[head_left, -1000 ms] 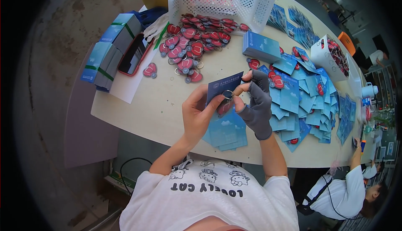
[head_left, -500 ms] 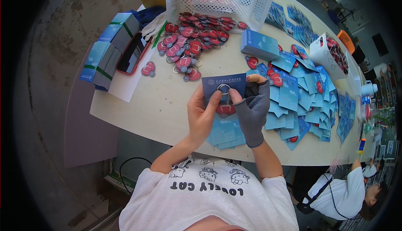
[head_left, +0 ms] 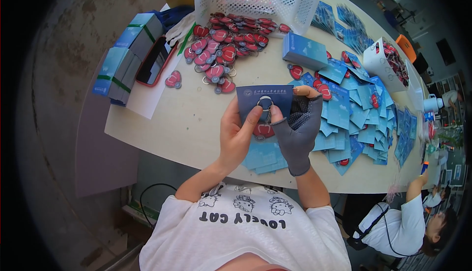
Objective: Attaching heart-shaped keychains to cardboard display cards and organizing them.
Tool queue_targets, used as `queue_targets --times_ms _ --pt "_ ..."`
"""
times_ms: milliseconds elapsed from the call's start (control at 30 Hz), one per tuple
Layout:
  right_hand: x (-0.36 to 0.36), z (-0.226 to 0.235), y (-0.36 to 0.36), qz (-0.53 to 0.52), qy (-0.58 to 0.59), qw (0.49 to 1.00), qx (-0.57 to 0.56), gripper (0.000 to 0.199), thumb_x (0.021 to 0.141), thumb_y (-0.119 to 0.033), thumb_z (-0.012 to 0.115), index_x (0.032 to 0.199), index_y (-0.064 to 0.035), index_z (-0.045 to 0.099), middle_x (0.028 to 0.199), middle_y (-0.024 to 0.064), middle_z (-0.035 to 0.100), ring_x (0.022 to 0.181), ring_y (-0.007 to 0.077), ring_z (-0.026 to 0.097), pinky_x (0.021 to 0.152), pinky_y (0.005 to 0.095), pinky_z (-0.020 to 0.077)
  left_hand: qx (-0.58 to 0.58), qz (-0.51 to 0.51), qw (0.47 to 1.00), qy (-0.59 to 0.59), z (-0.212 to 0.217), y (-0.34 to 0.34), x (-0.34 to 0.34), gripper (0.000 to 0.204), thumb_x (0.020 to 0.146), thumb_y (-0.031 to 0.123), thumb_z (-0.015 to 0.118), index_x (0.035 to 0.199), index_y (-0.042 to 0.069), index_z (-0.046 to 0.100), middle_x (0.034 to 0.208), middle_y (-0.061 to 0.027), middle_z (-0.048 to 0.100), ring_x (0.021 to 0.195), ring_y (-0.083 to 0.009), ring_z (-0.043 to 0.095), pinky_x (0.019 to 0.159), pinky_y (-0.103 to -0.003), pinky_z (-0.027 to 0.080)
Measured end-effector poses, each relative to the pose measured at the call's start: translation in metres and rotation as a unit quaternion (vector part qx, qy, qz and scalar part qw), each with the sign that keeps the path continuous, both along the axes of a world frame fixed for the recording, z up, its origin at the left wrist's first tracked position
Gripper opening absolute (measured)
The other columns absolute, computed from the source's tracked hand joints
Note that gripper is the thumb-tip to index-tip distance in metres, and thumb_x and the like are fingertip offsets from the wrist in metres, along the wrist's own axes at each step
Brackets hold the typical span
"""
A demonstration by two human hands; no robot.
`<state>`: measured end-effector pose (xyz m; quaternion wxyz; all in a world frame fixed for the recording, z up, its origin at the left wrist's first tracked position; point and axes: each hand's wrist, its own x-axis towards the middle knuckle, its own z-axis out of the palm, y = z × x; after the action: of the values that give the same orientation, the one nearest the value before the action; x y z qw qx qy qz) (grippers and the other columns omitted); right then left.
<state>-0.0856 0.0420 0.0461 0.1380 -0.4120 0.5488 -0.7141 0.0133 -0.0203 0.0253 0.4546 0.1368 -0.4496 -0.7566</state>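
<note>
Table [head_left: 162, 128]: big and pale, under all the cards and tags.
Other person [head_left: 398, 224]: in a white top, at 4 o'clock from the hands, well apart from them.
Basket [head_left: 260, 0]: white with lots of holes, at 12 o'clock.
Card pile [head_left: 339, 111]: messy and blue, at 3 o'clock, with some red tags on it.
Tag heap [head_left: 226, 54]: red tags with rings, at 11 o'clock, right by the basket.
Tub [head_left: 376, 69]: white, full of tags, at 2 o'clock.
Card blocks [head_left: 140, 32]: two, with green bands, at 10 o'clock.
Left hand [head_left: 235, 133]: bare, gripping the left side of the card, thumb on the front by the ring.
Right hand [head_left: 299, 140]: in a gray glove with bare tips, gripping the right side, thumb by the ring, one fingertip at the top right corner; I can't tell where its other fingers are.
Held card [head_left: 248, 98]: dark blue, up between both hands, above the table.
Held tag [head_left: 264, 131]: red, at 6 o'clock from the ring.
Ring [head_left: 266, 97]: silver, on the card's front, between the thumbs.
</note>
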Motion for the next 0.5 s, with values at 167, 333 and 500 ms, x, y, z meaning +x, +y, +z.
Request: queue_targets --times_ms 167,333,500 --pt "-0.004 -0.005 0.004 0.022 -0.013 0.999 0.030 0.047 0.083 0.005 0.064 0.122 -0.0016 0.039 0.107 0.0083 0.051 0.097 0.0129 0.057 0.086 0.0250 0.0483 -0.010 0.002 1.000 -0.023 -0.014 0.000 0.001 0.028 0.096 0.003 0.055 0.123 -0.004 0.050 0.112 -0.0077 0.061 0.101 -0.0102 0.057 0.086 -0.024 0.047" --pt "-0.023 -0.026 0.021 0.062 -0.093 0.991 0.070 0.047 0.082 0.006 0.064 0.122 -0.0016 0.040 0.109 0.0075 0.051 0.099 0.0122 0.056 0.088 0.0259 0.0480 0.019 -0.044 0.995 -0.083 -0.026 0.009 -0.008 0.030 0.095 0.001 0.056 0.124 -0.004 0.049 0.111 -0.0058 0.060 0.103 -0.0113 0.057 0.089 -0.026 0.047" --pt "-0.059 -0.023 0.057 -0.004 -0.107 0.992 0.063 0.052 0.078 0.008 0.064 0.124 -0.0007 0.042 0.111 0.0075 0.052 0.102 0.0125 0.055 0.089 0.0256 0.0474 -0.192 -0.049 0.960 -0.197 -0.038 0.006 -0.007 0.043 0.091 0.011 0.065 0.126 -0.003 0.047 0.117 -0.0167 0.055 0.107 -0.0224 0.056 0.092 -0.034 0.046"
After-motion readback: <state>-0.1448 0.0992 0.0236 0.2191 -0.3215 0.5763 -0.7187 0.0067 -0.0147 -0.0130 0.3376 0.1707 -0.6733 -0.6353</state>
